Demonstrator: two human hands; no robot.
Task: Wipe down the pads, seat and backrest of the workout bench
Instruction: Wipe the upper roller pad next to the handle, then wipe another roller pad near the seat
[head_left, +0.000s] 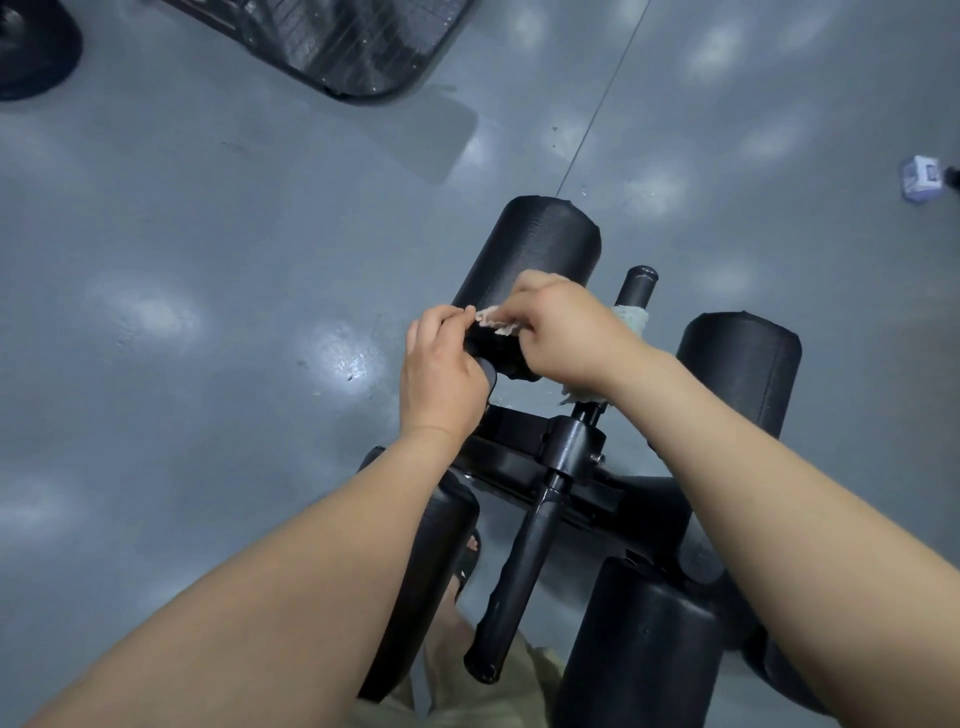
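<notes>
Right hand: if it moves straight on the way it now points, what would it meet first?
Probably the left hand, which grips the near end of the roller pad. The right hand points left across that pad, pinching the cloth, and the left fingers lie past the cloth; depth is unclear.

Dim, cool light; glare patches on floor (208, 260); wide-angle edge distortion.

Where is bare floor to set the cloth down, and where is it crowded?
Free: grey floor between the far left pad and the black grille; floor beyond the right pad. Crowded: the centre post, with left hand and right hand at the cloth.
</notes>
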